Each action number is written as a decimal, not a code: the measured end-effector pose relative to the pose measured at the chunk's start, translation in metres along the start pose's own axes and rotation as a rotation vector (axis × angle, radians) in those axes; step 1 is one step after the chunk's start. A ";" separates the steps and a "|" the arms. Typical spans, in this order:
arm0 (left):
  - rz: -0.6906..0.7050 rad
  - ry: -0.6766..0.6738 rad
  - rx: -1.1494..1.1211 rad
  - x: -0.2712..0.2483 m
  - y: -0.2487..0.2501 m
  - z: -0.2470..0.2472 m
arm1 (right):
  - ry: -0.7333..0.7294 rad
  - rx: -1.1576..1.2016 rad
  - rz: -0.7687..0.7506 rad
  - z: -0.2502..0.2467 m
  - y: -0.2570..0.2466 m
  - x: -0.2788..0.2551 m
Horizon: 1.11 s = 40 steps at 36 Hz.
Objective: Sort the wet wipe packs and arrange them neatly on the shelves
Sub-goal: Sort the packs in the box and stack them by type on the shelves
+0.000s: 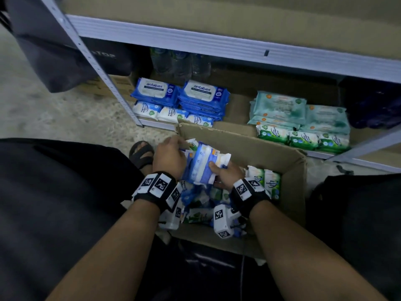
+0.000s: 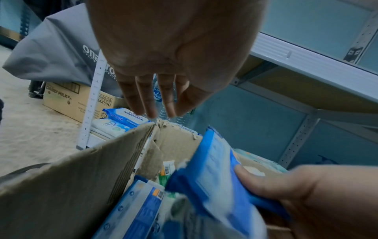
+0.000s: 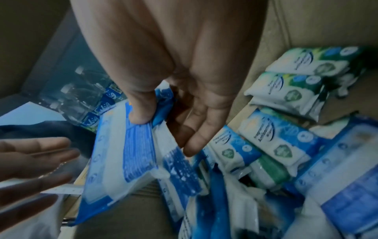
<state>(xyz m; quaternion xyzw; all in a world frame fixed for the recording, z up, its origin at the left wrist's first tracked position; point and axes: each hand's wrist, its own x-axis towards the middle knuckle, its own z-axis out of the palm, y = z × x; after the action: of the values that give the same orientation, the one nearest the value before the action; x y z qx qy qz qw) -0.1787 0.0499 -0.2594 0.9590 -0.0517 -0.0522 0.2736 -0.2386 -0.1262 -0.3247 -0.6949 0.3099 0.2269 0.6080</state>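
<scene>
Above cardboard box [image 1: 249, 142], right hand [image 1: 225, 172] gripping blue wipe pack [image 1: 201, 164], left hand [image 1: 169, 157] open

- A grey bag [image 2: 55, 53] with white lettering slumps on the floor [image 1: 43, 109] outside the rack's left upright.
- A "Dairy Milk" carton [image 2: 67, 100] stands on the floor beneath that bag.
- Clear water bottles [image 1: 180, 64] with blue labels stand at the back of the bottom shelf.
- A black sandal [image 1: 141, 154] rests on the floor.
- Something dark blue [image 1: 373, 105] fills the shelf's right end.
</scene>
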 end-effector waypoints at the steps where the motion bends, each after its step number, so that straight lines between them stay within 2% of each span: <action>1: 0.010 0.016 0.009 0.000 -0.001 0.002 | -0.036 0.081 0.029 0.005 -0.002 0.001; 3: 0.021 0.014 0.036 0.001 -0.001 0.006 | -0.137 0.140 0.053 0.014 -0.006 0.004; 6: 0.024 -0.055 0.066 0.000 0.001 0.013 | -0.267 0.011 0.044 0.022 -0.008 0.009; 9: 0.028 -0.143 0.050 0.001 0.001 0.019 | -0.222 -0.203 -0.010 0.022 -0.001 0.014; 13: 0.018 -0.314 0.023 0.000 0.000 0.031 | -0.095 -0.295 0.036 0.010 0.010 0.019; 17: -0.016 -0.570 0.162 -0.005 -0.005 0.046 | -0.013 -0.370 0.055 -0.006 0.028 0.026; 23: 0.035 -0.822 0.378 -0.008 -0.002 0.061 | -0.028 -0.442 0.060 -0.017 0.048 0.036; 28: 0.004 -1.008 0.402 -0.015 -0.006 0.075 | 0.005 -0.552 0.042 -0.035 0.061 0.044; 32: -0.091 -1.028 0.413 -0.019 -0.030 0.082 | 0.088 -0.600 0.038 -0.058 0.077 0.058; 36: -0.152 -1.089 0.406 -0.018 -0.041 0.085 | 0.040 -0.680 0.107 -0.078 0.083 0.064; 40: -0.146 -1.086 0.421 -0.023 -0.047 0.091 | 0.022 -0.768 0.077 -0.085 0.092 0.068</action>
<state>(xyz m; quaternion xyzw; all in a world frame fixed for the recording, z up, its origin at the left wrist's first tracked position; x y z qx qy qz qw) -0.2095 0.0448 -0.3596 0.8297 -0.1276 -0.5433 0.0074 -0.2607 -0.2269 -0.4231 -0.8623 0.2347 0.3416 0.2911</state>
